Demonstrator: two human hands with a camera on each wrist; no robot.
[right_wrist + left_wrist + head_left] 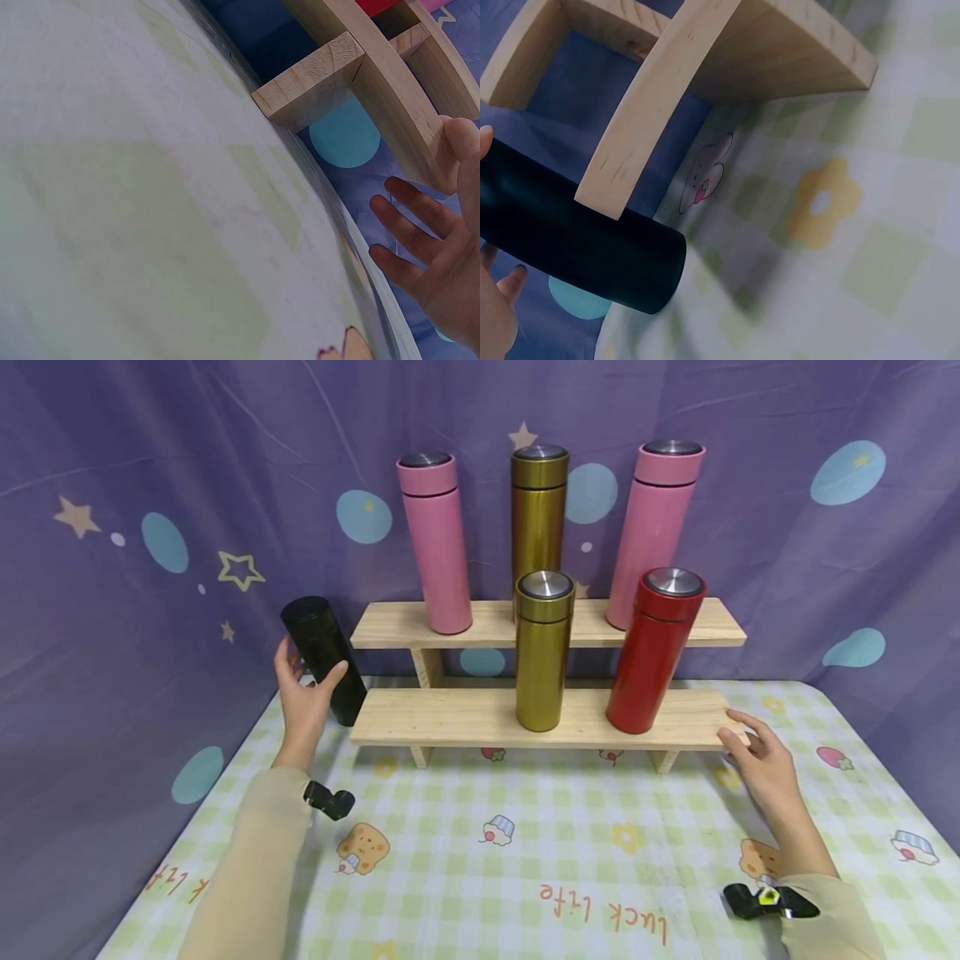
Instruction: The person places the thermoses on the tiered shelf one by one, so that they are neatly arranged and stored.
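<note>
My left hand (302, 714) grips a black thermos bottle (318, 631), thumb on one side and fingers on the other. The bottle leans beside the left end of the two-tier wooden shelf (442, 714). In the left wrist view, the black bottle's base (656, 262) shows above the tablecloth, next to the lower board's end. My right hand (765, 760) pinches the right end of the lower board; its other fingers (412, 225) are spread below. A gold thermos (540, 668) and a red thermos (648, 668) stand on the lower board.
Along the upper board stand a pink thermos (435, 543), a gold thermos (538, 518) and another pink thermos (656, 535). Green-checked cloth (450, 877) covers the table. A purple curtain (247, 443) hangs behind it.
</note>
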